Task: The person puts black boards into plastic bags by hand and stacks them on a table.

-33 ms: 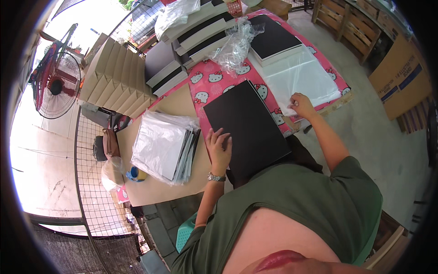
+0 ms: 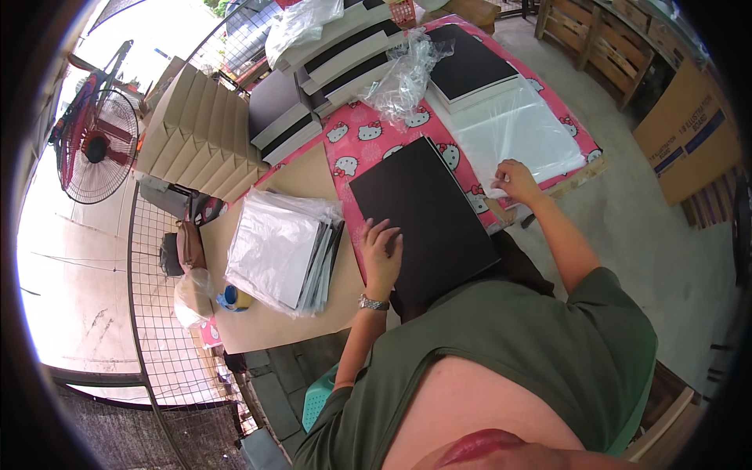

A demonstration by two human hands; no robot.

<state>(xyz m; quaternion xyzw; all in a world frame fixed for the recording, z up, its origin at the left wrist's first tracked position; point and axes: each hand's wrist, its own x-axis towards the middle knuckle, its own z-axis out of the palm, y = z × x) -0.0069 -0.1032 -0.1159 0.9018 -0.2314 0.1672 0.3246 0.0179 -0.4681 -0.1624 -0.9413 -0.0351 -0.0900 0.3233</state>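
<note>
A black board stack [image 2: 427,215] lies before me, its near end over my lap. My left hand [image 2: 382,252] rests on its left edge, fingers spread and slightly bent, holding nothing. To the right is a flat pile of clear plastic sleeves [image 2: 513,129]. At the near corner of that pile my right hand [image 2: 517,182] has its fingers curled together, pinching the plastic. Another stack of black boards [image 2: 470,63] sits on the pile's far end. Left of me, a stack of plastic-wrapped sheets [image 2: 270,247] lies on brown paper [image 2: 251,337].
Brown-wrapped packs [image 2: 200,129] and grey-and-black board stacks [image 2: 282,117] stand at the back left. Crumpled plastic [image 2: 403,82] lies on the pink patterned tablecloth [image 2: 356,129]. A tape roll [image 2: 233,298] sits at the left edge, near a fan [image 2: 95,149]. A cardboard box [image 2: 685,133] stands right.
My left hand has slid slightly to the right over the black board's edge. My right hand has shifted only a little at the sleeve corner.
</note>
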